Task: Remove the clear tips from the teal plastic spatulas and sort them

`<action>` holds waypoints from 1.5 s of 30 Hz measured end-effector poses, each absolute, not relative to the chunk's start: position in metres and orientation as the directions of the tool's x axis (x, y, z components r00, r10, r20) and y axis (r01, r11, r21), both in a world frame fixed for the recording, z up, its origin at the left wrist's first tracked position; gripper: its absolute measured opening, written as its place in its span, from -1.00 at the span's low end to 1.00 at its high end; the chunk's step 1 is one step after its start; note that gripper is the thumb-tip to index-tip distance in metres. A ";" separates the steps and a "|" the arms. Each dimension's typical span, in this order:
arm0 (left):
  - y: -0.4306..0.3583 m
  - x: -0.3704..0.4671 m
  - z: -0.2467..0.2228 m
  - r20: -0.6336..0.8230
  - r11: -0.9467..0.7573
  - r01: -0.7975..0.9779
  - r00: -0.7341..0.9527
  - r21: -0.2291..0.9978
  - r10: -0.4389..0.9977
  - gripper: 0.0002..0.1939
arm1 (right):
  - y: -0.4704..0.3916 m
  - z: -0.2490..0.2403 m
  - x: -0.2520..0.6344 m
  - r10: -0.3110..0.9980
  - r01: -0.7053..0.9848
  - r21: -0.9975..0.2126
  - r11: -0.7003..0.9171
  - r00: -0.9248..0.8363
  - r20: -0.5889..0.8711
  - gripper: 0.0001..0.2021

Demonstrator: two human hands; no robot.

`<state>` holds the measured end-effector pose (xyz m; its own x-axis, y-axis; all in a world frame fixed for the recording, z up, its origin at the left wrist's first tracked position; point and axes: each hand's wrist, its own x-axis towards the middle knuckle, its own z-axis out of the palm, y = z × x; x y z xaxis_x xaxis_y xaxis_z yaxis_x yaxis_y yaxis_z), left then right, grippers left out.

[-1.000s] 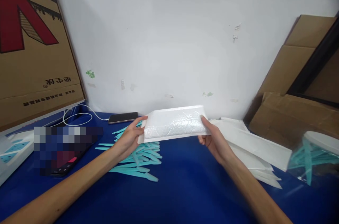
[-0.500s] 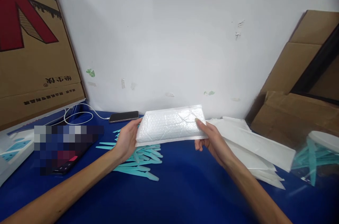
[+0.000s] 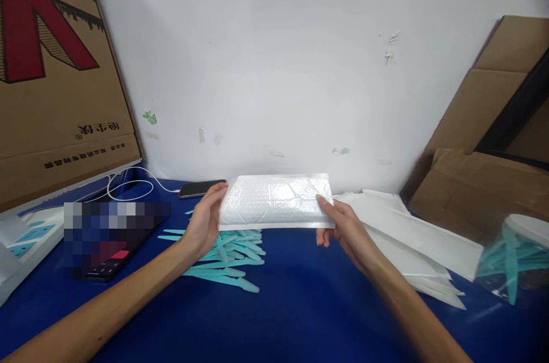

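Note:
A shiny white bubble mailer (image 3: pixel 274 202) is held up lengthwise above the blue table, stretched between both hands. My left hand (image 3: pixel 205 220) grips its left end, the fingers behind it and partly hidden. At the right end my right hand (image 3: pixel 341 219) pinches it, thumb on the front face and fingers curled behind. Beneath and left of the mailer lies a loose heap of turquoise plastic sticks, shaped like slim razors (image 3: pixel 231 263). To the right of my right hand, a stack of flat white mailers (image 3: pixel 412 237) rests on the table.
A clear bag of turquoise sticks (image 3: pixel 510 263) sits at far right. On the left are a phone with a blurred screen (image 3: pixel 115 243), a white power strip (image 3: pixel 36 243) and a charging dark phone (image 3: pixel 199 188). Cardboard boxes (image 3: pixel 64 106) flank the white wall (image 3: pixel 283 66).
The mailer's right end has dipped slightly, so it sits more level. Both hands keep their hold. The whole view has shifted a little.

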<state>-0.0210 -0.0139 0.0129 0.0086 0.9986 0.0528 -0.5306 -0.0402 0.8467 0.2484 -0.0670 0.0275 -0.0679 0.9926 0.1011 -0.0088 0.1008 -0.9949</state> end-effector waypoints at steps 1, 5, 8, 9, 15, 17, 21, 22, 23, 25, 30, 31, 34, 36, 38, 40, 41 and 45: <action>-0.013 -0.022 0.013 0.066 -0.057 -0.518 0.000 0.853 0.998 -0.75 | -0.067 0.027 0.250 0.993 -0.003 -0.995 0.103 -0.054 0.103 -0.56; -0.007 -0.026 0.015 0.114 -0.094 -0.455 0.017 0.885 0.993 -0.67 | -0.065 0.027 0.255 0.993 0.071 -0.990 0.122 -0.012 0.121 -0.56; -0.005 -0.027 0.019 0.082 -0.034 -0.471 0.081 0.881 0.993 -0.63 | -0.064 0.027 0.258 0.990 0.117 -0.983 0.141 0.003 0.143 -0.55; -0.006 -0.027 0.021 0.067 -0.002 -0.489 0.116 0.872 0.991 -0.61 | -0.064 0.026 0.259 0.989 0.123 -0.982 0.145 0.004 0.147 -0.55; -0.020 -0.023 0.025 -0.048 0.241 -0.570 0.332 0.786 0.942 -0.54 | -0.061 0.018 0.254 0.991 0.113 -0.985 0.132 -0.003 0.133 -0.54; -0.027 -0.021 0.027 -0.124 0.269 -0.576 0.280 0.771 0.952 -0.49 | -0.063 0.018 0.249 0.993 0.086 -0.990 0.116 -0.023 0.114 -0.54; -0.034 -0.015 0.029 -0.212 0.286 -0.566 0.195 0.773 0.958 -0.46 | -0.071 0.026 0.241 0.994 -0.131 -0.989 0.066 -0.076 0.076 -0.63; -0.034 -0.014 0.028 -0.215 0.288 -0.563 0.194 0.775 0.957 -0.47 | -0.073 0.029 0.240 0.992 -0.218 -0.974 0.060 -0.094 0.082 -0.66; -0.034 -0.013 0.027 -0.216 0.292 -0.563 0.199 0.774 0.956 -0.48 | -0.076 0.032 0.239 0.988 -0.299 -0.952 0.060 -0.115 0.098 -0.68; -0.032 -0.011 0.023 -0.219 0.303 -0.564 0.214 0.768 0.952 -0.51 | -0.079 0.038 0.235 0.977 -0.405 -0.911 0.080 -0.151 0.153 -0.67; -0.031 -0.007 0.011 -0.262 0.387 -0.518 0.300 0.763 0.917 -0.59 | -0.079 0.053 0.218 0.916 -0.347 -0.927 0.144 -0.307 0.258 -0.72; -0.033 -0.006 0.010 -0.263 0.411 -0.502 0.340 0.761 0.903 -0.59 | -0.077 0.057 0.213 0.895 -0.294 -0.941 0.169 -0.353 0.271 -0.73; -0.040 0.000 0.010 -0.259 0.509 -0.460 0.503 0.728 0.824 -0.55 | -0.071 0.074 0.195 0.849 -0.121 -0.949 0.291 -0.425 0.315 -0.63; -0.045 0.003 0.011 -0.281 0.588 -0.423 0.592 0.689 0.755 -0.48 | -0.067 0.087 0.184 0.836 -0.052 -0.929 0.367 -0.419 0.354 -0.42; -0.049 0.005 0.012 -0.313 0.647 -0.391 0.638 0.655 0.703 -0.42 | -0.062 0.097 0.175 0.833 -0.009 -0.911 0.413 -0.402 0.381 -0.29; -0.051 0.005 0.012 -0.334 0.680 -0.375 0.660 0.630 0.673 -0.40 | -0.056 0.103 0.170 0.834 0.019 -0.898 0.440 -0.381 0.400 -0.26; -0.051 0.005 0.012 -0.341 0.693 -0.367 0.670 0.620 0.659 -0.39 | -0.053 0.105 0.168 0.836 0.030 -0.894 0.446 -0.370 0.405 -0.25; -0.051 0.002 0.009 -0.336 0.717 -0.310 0.722 0.624 0.604 -0.35 | -0.044 0.106 0.172 0.850 0.072 -0.883 0.464 -0.317 0.421 -0.22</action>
